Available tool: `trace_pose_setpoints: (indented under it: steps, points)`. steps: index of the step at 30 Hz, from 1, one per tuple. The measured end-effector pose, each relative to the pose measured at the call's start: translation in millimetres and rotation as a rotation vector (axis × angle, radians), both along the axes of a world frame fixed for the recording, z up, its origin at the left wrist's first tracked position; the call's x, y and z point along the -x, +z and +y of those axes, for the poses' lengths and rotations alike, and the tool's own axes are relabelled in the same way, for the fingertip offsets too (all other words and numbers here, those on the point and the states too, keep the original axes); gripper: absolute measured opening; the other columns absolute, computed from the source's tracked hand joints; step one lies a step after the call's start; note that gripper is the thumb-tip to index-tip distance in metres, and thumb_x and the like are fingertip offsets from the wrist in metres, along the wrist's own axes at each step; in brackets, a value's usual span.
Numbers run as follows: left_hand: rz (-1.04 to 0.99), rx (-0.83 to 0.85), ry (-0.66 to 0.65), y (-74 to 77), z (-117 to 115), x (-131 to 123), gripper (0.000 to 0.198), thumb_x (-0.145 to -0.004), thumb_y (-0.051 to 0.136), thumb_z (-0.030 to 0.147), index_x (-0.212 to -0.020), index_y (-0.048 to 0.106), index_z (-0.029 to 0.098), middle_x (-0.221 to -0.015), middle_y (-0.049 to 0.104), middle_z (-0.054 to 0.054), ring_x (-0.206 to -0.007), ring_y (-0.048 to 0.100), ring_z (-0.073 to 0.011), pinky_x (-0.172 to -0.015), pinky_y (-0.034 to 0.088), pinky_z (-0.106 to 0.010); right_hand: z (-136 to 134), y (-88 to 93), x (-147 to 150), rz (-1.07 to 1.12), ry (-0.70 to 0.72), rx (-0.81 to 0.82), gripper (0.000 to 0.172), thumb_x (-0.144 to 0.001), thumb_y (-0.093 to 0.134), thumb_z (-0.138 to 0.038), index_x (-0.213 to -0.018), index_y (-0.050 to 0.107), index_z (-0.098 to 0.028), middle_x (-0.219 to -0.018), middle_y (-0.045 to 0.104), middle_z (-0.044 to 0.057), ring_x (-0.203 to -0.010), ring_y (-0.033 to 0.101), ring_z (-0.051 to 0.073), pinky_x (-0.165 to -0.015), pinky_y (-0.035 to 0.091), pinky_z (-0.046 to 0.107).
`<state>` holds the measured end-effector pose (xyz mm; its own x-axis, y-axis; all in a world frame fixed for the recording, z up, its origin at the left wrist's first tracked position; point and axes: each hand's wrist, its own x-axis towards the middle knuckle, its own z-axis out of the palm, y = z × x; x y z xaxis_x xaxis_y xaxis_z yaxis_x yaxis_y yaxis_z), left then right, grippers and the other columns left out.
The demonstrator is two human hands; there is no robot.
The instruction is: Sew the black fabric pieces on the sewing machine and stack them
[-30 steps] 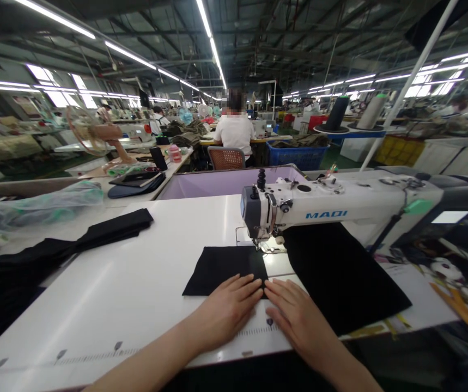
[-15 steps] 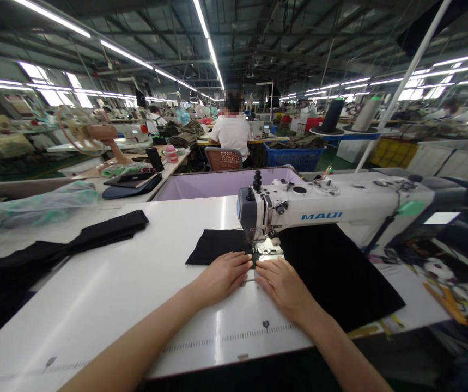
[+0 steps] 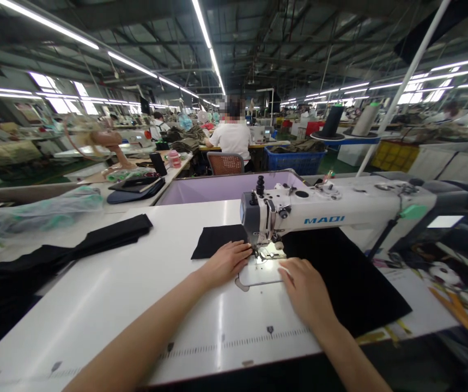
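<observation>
My left hand [image 3: 230,261] lies with fingers stretched out over the near right corner of a small black fabric piece [image 3: 216,241], just left of the presser foot. The white MAQI sewing machine [image 3: 323,209] stands over it, its lamp lighting the needle plate [image 3: 264,272]. My right hand [image 3: 308,288] rests at the plate's right side, fingers bent and thumb apart, at the edge of a larger black fabric panel [image 3: 356,283]. That panel runs under the machine arm; its edge beneath my hand is hidden.
Folded black fabric [image 3: 113,235] lies on the left of the white table [image 3: 144,294]. Beyond the table is a lilac-lined bin [image 3: 205,189]. Thread cones [image 3: 334,121] stand at back right. Yellow-orange scissors [image 3: 454,307] lie at far right. A co-worker [image 3: 231,136] sits ahead.
My right hand has moved right, off the area before the presser foot, uncovering the needle plate. My left hand stays by the small piece, slightly farther forward. The view has shifted slightly.
</observation>
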<state>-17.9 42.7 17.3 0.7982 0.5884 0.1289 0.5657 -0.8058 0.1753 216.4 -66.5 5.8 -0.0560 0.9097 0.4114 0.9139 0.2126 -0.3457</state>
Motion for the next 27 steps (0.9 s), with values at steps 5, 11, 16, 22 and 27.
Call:
trace_pose_setpoints:
  steps: [5,11,16,22,27]
  points:
    - [0.018,0.013,0.212,-11.4,-9,0,0.050,-0.104,0.036,0.040,-0.150,0.041,0.020,-0.157,0.037,-0.012,-0.148,0.029,-0.0309,-0.118,0.024,-0.059,-11,-8.9,-28,-0.036,-0.293,0.031,0.018,-0.084,0.065,-0.035,-0.092,0.062,-0.019,-0.090,0.066,0.010,-0.085,0.064,0.029,-0.064,0.050,0.038]
    - [0.037,0.013,0.277,-17.4,-9,-2,0.057,-0.103,0.034,0.048,-0.152,0.037,0.019,-0.160,0.029,-0.014,-0.149,0.024,-0.0339,-0.117,0.020,-0.063,-5,-3.1,-42,0.148,-0.255,0.137,0.027,-0.088,0.057,-0.040,-0.067,0.057,-0.025,-0.067,0.065,-0.001,-0.061,0.063,0.018,-0.051,0.040,0.028]
    - [0.032,0.011,0.278,-16.9,-6,16,0.063,-0.101,0.032,0.057,-0.152,0.038,0.021,-0.159,0.031,-0.013,-0.149,0.025,-0.0333,-0.117,0.021,-0.062,-8,2.8,-52,0.179,-0.219,0.088,0.036,-0.098,0.044,-0.042,-0.073,0.063,-0.024,-0.076,0.070,0.002,-0.067,0.065,0.020,-0.058,0.044,0.030]
    - [0.083,-0.073,0.493,-8.2,15,80,0.064,-0.098,0.039,0.057,-0.145,0.048,0.015,-0.154,0.041,-0.017,-0.146,0.030,-0.0375,-0.115,0.020,-0.067,-33,20.5,-41,-0.123,-0.169,-0.113,0.038,-0.102,0.039,-0.037,-0.076,0.062,-0.022,-0.073,0.064,0.007,-0.070,0.060,0.023,-0.067,0.041,0.036]
    - [-0.074,-0.154,0.173,9.3,-37,55,0.061,-0.092,0.049,0.025,-0.152,0.035,0.020,-0.152,0.047,-0.013,-0.138,0.046,-0.0293,-0.114,0.037,-0.051,-47,21.1,24,-0.002,0.069,0.090,0.029,-0.097,0.050,-0.024,-0.071,0.063,-0.023,-0.073,0.067,0.003,-0.071,0.063,0.022,-0.068,0.045,0.034]
